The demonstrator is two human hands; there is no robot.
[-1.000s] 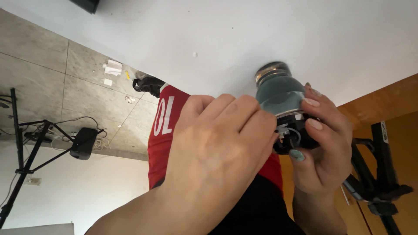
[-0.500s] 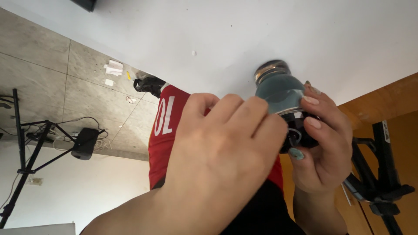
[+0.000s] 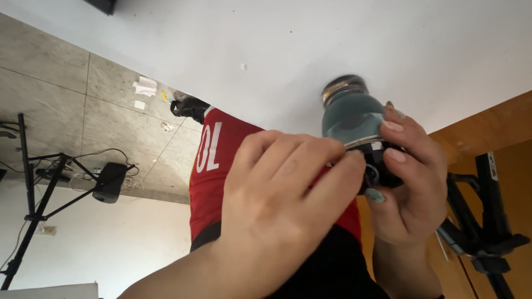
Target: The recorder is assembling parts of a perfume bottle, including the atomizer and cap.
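We find the left hand [image 3: 282, 205] large in the foreground, its fingers curled over and its fingertips [image 3: 349, 160] pressed against the black base of a small teal-grey glass jar with a silver metal collar [image 3: 352, 113]. Whether those fingers pinch anything at the base we cannot tell; the back of the hand hides the contact. The right hand [image 3: 413, 194] is closed around the same jar from the far side: we note two fingers laid across the silver band and the dark lower part, and the thumb, with a teal-painted nail, tucked beneath. The jar stands held between both hands, upper centre-right, its narrow neck pointing away from the camera.

Just behind the hands we record a red garment with white lettering [image 3: 213, 160] above a black fabric [image 3: 332, 266]. Beyond lies a white surface [image 3: 266, 50], then a grey tiled floor [image 3: 66, 111] bearing scraps of white paper [image 3: 145, 87]. At the left stands a black tripod [image 3: 33, 194] with a black box and cables [image 3: 111, 181]. At the right a second black stand [image 3: 487, 221] rests against a brown wooden panel [image 3: 487, 127].
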